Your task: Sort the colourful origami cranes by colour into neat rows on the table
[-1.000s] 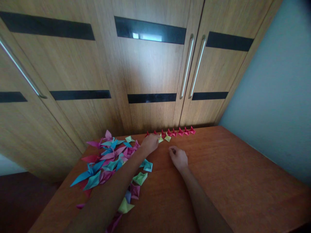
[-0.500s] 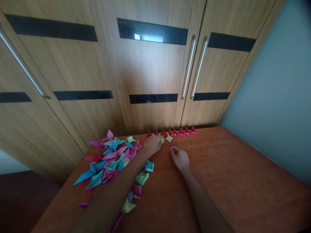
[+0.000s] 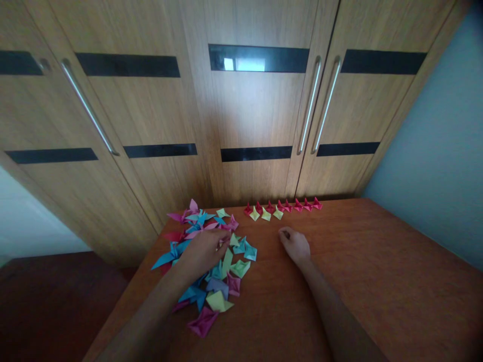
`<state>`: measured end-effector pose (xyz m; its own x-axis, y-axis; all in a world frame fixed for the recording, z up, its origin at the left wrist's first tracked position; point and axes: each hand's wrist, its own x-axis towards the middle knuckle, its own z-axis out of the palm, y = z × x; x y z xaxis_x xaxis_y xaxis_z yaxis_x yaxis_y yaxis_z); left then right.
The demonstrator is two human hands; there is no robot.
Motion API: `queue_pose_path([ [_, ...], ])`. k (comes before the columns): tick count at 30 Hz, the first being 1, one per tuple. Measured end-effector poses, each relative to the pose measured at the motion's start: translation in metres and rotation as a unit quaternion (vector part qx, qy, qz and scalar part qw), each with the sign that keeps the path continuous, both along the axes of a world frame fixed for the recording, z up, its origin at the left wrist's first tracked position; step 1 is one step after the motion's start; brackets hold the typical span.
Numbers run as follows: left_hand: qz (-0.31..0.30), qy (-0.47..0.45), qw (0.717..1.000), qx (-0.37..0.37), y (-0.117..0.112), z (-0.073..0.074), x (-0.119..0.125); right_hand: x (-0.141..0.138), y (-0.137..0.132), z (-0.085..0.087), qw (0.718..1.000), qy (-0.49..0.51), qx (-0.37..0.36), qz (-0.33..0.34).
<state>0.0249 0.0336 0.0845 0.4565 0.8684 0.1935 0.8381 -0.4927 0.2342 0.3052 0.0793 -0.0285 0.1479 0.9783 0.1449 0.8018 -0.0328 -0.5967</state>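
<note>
A heap of folded paper pieces [image 3: 211, 261] in blue, pink, purple and green lies on the left of the wooden table [image 3: 358, 281]. My left hand [image 3: 204, 249] rests on top of the heap, fingers curled down among the pieces; what it grips, if anything, is hidden. Along the table's far edge runs a row of small red pieces [image 3: 290, 205], and in front of its left end stand three yellow-green pieces [image 3: 266, 214]. My right hand [image 3: 296, 245] lies on the bare table below that row, fingers loosely curled with nothing visible in them.
Tall wooden wardrobe doors [image 3: 245, 115] with black stripes and long metal handles [image 3: 309, 105] rise right behind the table. A pale blue wall [image 3: 445, 151] stands on the right. The table's left edge drops to dark floor [image 3: 56, 306].
My left hand has drawn back from the far row to the paper heap, leaving three yellow-green pieces there. The camera swung left. My right hand stayed in place.
</note>
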Motion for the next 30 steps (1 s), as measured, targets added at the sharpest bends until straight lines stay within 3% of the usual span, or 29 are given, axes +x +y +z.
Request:
queue_pose_path([
  [3,-0.023,-0.012,0.999,-0.031,-0.024,0.003,-0.014,-0.001,-0.003,-0.002,1.0,-0.018,0.002,0.019],
  [7,-0.03,-0.052,0.998,-0.002,-0.019,0.006,-0.015,-0.001,-0.004,-0.006,0.999,-0.021,0.005,0.036],
  [11,-0.039,-0.07,0.997,0.023,0.006,0.011,0.01,0.0,-0.004,-0.007,0.999,-0.007,0.004,0.039],
  [14,-0.072,-0.087,0.993,0.027,0.012,0.017,0.038,0.001,-0.004,-0.007,0.999,-0.001,0.009,0.039],
  [18,-0.125,-0.09,0.988,0.029,-0.005,0.02,0.065,0.002,-0.003,-0.008,0.999,-0.003,0.005,0.038],
  [21,-0.149,-0.057,0.987,0.024,-0.03,0.021,0.068,0.002,-0.002,-0.01,0.999,-0.01,0.001,0.038],
  [26,-0.116,-0.057,0.992,-0.007,-0.069,0.041,0.036,0.004,-0.002,-0.012,0.999,-0.011,-0.002,0.047],
  [28,-0.069,-0.064,0.995,-0.014,-0.081,0.05,0.008,0.005,-0.002,-0.013,0.999,-0.011,0.002,0.051],
  [30,0.022,-0.068,0.997,0.006,-0.093,0.052,-0.027,0.005,-0.002,-0.015,0.998,-0.012,0.004,0.055],
])
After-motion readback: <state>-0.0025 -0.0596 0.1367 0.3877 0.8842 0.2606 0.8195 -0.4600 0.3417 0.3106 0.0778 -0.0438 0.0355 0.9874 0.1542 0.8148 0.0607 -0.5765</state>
